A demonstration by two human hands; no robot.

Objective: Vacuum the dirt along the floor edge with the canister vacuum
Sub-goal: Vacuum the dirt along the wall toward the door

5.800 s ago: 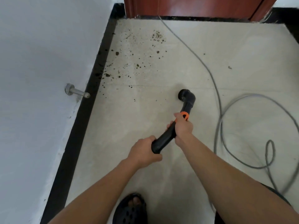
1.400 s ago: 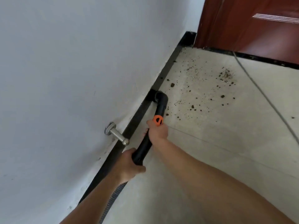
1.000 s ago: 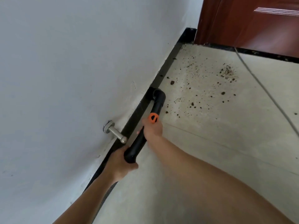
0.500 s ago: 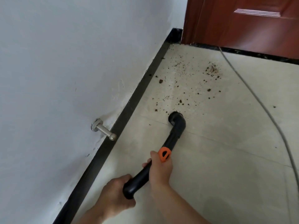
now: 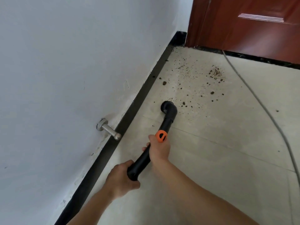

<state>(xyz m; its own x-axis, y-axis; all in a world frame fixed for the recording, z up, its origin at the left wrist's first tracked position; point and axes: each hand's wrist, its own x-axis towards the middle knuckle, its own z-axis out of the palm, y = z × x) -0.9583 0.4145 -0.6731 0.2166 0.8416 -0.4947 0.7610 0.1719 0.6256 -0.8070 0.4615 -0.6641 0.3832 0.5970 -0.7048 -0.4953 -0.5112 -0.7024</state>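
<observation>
Two-handed hold on the black vacuum wand [image 5: 165,127], lower centre of frame. The left hand [image 5: 121,178] wraps the rear end of the handle, fingers curled right round it, probably to steer and take the weight. The right hand [image 5: 159,151] grips further up the tube, just below the orange collar [image 5: 161,135], fingers closed round it, likely for fine aim. The wand slants up-frame from the hands. Its bent nozzle [image 5: 168,107] sits mid-frame with the mouth down at the floor [image 5: 211,159]; real contact is hard to tell. The bend keeps the mouth low while the person holds the handle higher.

The nozzle is near but clearly apart from the black baseboard [image 5: 141,98], at the near fringe of the dirt [image 5: 194,88]. Crumbs scatter from there up toward the red door [image 5: 251,26] at upper right, with a few specks right by the baseboard. So most of the edge looks undone.

A metal door stop [image 5: 108,129] sticks out of the white wall [image 5: 65,62] at left centre, beside the hands, so a snag risk on sideways passes. A grey cord [image 5: 253,98] runs down the right side, well apart from the nozzle. The canister is not in view.
</observation>
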